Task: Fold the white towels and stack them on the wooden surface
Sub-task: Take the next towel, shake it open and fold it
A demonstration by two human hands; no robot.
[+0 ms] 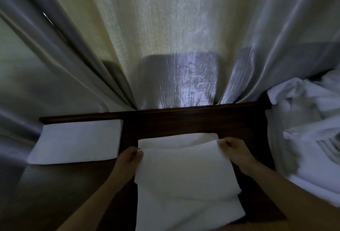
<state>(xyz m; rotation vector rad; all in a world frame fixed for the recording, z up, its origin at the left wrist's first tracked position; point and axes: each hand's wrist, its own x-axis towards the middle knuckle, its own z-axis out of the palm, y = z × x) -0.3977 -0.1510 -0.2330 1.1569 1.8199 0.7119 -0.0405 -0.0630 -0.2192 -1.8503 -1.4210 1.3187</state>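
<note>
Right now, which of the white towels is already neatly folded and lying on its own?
The folded towel at the left of the wooden surface. Both hands pinch the middle towel, left hand and right hand; the pile at right is crumpled.

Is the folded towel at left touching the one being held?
No: the folded towel lies apart from the held towel, with dark wood between.

We see both hands — left hand (131, 154), right hand (232, 148) — pinching towel (184, 168) corners on wood top (184, 122); folded towel (77, 142) left, pile (309, 120) right.
</note>
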